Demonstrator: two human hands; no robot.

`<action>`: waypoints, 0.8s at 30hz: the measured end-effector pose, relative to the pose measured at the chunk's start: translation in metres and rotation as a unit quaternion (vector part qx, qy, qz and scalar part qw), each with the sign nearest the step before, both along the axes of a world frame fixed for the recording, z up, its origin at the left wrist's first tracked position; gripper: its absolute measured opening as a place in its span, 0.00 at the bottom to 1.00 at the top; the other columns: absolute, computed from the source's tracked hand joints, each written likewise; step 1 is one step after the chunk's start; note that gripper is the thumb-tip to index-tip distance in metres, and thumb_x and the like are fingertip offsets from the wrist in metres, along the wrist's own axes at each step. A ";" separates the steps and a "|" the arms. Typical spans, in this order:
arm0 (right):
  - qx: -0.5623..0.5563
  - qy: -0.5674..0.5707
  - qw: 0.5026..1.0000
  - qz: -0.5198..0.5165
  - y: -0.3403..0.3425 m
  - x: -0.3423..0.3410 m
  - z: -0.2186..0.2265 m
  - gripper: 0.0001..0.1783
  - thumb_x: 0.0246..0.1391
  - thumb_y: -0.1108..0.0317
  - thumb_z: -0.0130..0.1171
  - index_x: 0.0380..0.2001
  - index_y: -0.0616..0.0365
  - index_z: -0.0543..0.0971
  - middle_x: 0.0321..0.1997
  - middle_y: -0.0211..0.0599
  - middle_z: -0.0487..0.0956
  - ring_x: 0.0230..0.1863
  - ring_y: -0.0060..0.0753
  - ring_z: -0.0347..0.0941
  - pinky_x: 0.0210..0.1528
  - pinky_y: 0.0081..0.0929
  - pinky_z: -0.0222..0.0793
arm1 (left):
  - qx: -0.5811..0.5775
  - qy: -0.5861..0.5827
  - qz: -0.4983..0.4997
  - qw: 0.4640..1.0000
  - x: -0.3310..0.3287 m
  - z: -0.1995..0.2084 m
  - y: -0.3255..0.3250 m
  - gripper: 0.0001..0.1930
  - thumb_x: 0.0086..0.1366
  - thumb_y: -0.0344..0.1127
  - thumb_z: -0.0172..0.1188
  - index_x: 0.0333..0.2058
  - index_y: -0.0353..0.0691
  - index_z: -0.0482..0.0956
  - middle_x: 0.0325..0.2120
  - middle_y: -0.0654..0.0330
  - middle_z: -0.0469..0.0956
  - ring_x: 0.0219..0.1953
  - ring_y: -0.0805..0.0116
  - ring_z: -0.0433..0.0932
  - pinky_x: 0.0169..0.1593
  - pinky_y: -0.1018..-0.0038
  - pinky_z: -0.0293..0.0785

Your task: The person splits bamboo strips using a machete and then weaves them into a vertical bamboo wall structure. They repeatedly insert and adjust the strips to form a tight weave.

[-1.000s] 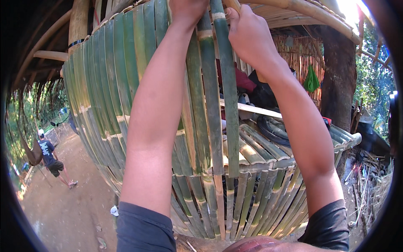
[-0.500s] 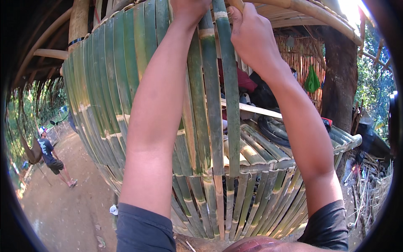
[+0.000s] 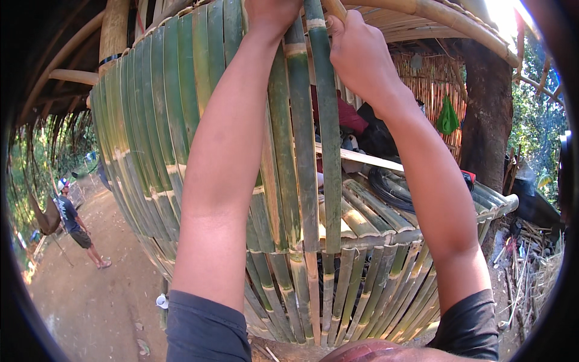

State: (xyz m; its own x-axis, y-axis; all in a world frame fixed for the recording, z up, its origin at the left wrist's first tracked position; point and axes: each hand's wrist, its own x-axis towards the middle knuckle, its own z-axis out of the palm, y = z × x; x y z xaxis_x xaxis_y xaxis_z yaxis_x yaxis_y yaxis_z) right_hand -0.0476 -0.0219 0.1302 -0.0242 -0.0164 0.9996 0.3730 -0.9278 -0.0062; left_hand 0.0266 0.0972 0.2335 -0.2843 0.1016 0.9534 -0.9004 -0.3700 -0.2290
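Both arms reach up; left hand and right hand closed (fingers curled).

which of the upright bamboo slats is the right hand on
The right hand grips the last green slat at the wall's open edge; the others stand to its left.

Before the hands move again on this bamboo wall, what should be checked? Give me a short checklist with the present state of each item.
1. Right hand on the top pole: ok, the fingers wrap it near the upright slat.
2. Left hand grip: cannot tell, the frame's top edge cuts it off.
3. Slat seated behind the lower rail: ok, it runs down across it in line with its neighbours.
4. Slat top fixed to the pole: cannot tell, the hands cover the joint.
5. Gap right of the slat: not ok, the wall stands open there.
6. Bystander on the path at left: ok, well apart from the wall.
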 end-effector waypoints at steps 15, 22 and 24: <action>0.129 0.019 0.983 0.128 0.011 -0.013 -0.033 0.22 0.51 0.57 0.70 0.33 0.68 0.75 0.30 0.54 0.82 0.36 0.55 0.82 0.41 0.43 0.76 | 0.021 0.013 -0.027 0.999 -0.004 -0.004 0.001 0.15 0.56 0.31 0.70 0.38 0.36 0.75 0.26 0.54 0.84 0.30 0.61 0.84 0.35 0.67 0.79; 0.213 0.126 0.939 0.239 -0.004 0.020 -0.039 0.25 0.44 0.55 0.77 0.36 0.66 0.81 0.27 0.43 0.84 0.28 0.33 0.82 0.35 0.31 0.78 | 0.031 0.007 -0.047 0.998 0.000 -0.003 -0.001 0.19 0.56 0.33 0.71 0.42 0.36 0.73 0.28 0.54 0.84 0.34 0.59 0.85 0.40 0.64 0.78; 0.230 0.143 0.928 0.256 -0.003 0.020 -0.039 0.24 0.44 0.55 0.78 0.36 0.65 0.82 0.26 0.42 0.84 0.27 0.31 0.82 0.34 0.30 0.77 | 0.026 -0.004 -0.030 0.999 -0.001 -0.003 0.001 0.20 0.56 0.34 0.71 0.44 0.36 0.72 0.32 0.52 0.84 0.37 0.57 0.84 0.43 0.62 0.78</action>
